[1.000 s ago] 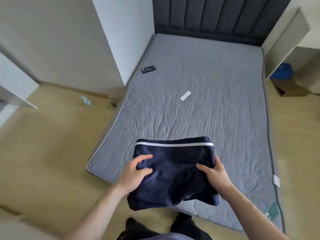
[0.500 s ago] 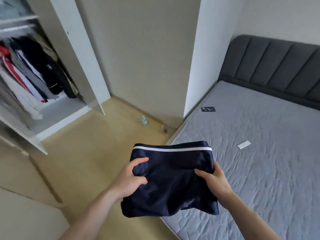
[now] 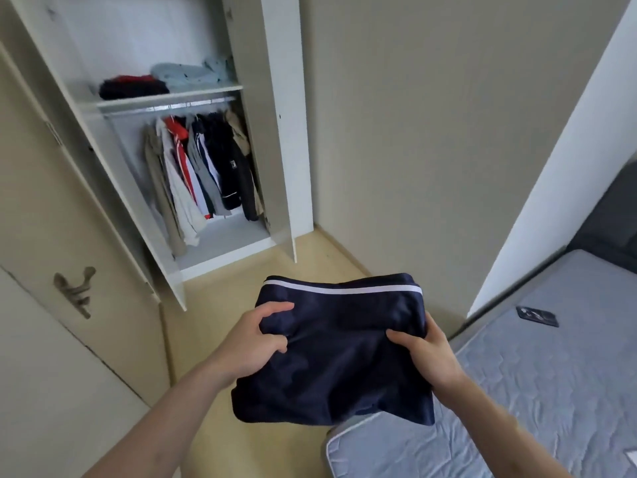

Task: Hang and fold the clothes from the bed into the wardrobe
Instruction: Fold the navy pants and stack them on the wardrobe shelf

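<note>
A folded navy garment with a white stripe along its far edge is held in the air in front of me. My left hand grips its left side and my right hand grips its right side, thumbs on top. Ahead to the left stands the open white wardrobe. Several clothes hang from its rail. Folded clothes lie on the shelf above the rail. The grey bed is at the lower right.
A dark phone lies on the mattress near the wall. The wardrobe's right door and left door stand open. A beige door with a handle is at the left. Wooden floor runs between me and the wardrobe.
The view has swung left from the bed to the wardrobe. Both hands keep the same grip on the folded navy garment, which has left the mattress and is now carried in the air.
</note>
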